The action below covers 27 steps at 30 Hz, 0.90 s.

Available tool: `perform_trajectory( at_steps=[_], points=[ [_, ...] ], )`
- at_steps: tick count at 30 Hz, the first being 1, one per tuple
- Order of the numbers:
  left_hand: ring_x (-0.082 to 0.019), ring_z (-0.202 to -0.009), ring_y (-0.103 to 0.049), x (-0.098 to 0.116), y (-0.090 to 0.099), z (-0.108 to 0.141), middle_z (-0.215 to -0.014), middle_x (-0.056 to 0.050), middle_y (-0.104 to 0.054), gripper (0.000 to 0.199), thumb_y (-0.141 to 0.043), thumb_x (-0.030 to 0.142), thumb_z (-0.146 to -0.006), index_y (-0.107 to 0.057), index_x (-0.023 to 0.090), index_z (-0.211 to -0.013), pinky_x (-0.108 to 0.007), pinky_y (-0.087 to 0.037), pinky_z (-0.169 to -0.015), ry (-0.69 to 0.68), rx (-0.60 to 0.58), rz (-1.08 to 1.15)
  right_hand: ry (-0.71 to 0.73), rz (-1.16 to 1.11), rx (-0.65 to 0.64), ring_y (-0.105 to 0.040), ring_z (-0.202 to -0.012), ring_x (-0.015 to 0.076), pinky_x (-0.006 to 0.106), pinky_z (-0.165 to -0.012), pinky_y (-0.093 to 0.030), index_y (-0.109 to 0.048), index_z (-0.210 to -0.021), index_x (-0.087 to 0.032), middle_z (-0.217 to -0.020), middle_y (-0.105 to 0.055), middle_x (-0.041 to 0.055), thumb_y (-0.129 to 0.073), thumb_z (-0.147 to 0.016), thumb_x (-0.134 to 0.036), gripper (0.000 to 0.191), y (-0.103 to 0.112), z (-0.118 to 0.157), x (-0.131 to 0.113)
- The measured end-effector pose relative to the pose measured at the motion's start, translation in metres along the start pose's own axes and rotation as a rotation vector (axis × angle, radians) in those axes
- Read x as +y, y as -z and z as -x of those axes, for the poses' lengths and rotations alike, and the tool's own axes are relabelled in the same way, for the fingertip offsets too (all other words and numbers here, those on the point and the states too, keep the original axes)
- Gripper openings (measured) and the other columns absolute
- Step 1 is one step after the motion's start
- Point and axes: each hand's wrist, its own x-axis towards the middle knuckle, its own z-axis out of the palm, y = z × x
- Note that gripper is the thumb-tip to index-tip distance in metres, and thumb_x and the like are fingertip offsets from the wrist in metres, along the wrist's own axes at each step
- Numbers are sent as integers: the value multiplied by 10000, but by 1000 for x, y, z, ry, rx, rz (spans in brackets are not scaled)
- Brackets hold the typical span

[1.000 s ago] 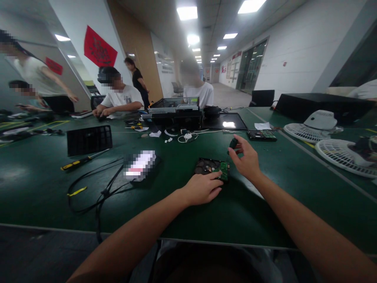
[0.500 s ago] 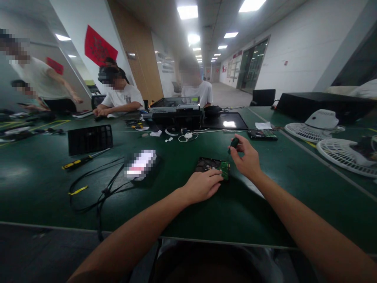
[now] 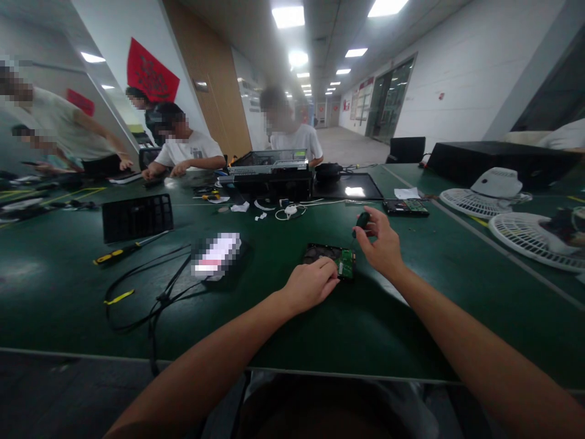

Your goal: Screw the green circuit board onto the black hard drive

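A hard drive [image 3: 346,263] with a green circuit board lies on the green table [image 3: 256,329] in front of me. My left hand [image 3: 315,280] rests on its near left part, fingers bent together; whether they grip the drive's edge or something small is hidden. My right hand [image 3: 380,241] holds a small dark green screwdriver [image 3: 362,223] between thumb and fingers. Its thin shaft points down at the drive's upper right corner; whether the tip touches is too small to tell.
Left are a phone [image 3: 216,255], black cables [image 3: 162,299], a yellow-black screwdriver [image 3: 119,251] and a black panel [image 3: 137,218]. Further back stand an open computer case [image 3: 269,164] and another drive [image 3: 406,208]. White fan grilles [image 3: 532,238] lie right. People sit across.
My left hand has drawn back slightly and its fingers have curled, showing more of the circuit board. The screwdriver in my right hand has barely moved. A person across the table leans left.
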Motion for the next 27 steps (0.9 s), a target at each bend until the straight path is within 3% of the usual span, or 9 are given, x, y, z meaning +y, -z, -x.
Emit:
perform_trajectory(
  at_steps=[7, 14, 21, 27],
  points=[
    [-194, -1037, -719, -1, -1, 0, -1311, -53, -688, 135, -558, 291, -1062, -649, 201, -1108, -291, -609, -798, -31, 17, 13, -41, -30, 4, -777, -910, 268, 463, -805, -648, -478, -1452, -259, -1243, -748, 128, -695, -944, -387, 568, -1, 0, 0],
    [-195, -1120, -715, -5, -9, 0, -1324, -37, -707, 196, -503, 266, -1085, -676, 202, -1149, -305, -614, -863, -199, -6, 26, -56, -63, 23, -780, -904, 268, 448, -773, -645, -440, -1444, -257, -1257, -746, 140, -707, -941, -398, 587, -2, 0, 0],
    [-213, -1146, -715, -3, -6, 2, -1373, -61, -687, 289, -524, 304, -1081, -679, 208, -1304, -337, -634, -899, -149, 17, 13, -59, -69, 10, -782, -921, 273, 450, -781, -647, -451, -1428, -272, -1257, -747, 134, -701, -946, -411, 560, -1, 0, 1],
    [-214, -1113, -724, -1, -4, 2, -1358, -67, -690, 318, -512, 324, -1083, -706, 205, -1306, -336, -645, -875, -119, -14, -5, -49, -47, 18, -782, -892, 263, 448, -781, -651, -474, -1413, -271, -1224, -759, 122, -688, -951, -417, 530, 0, 0, 0]
  ],
)
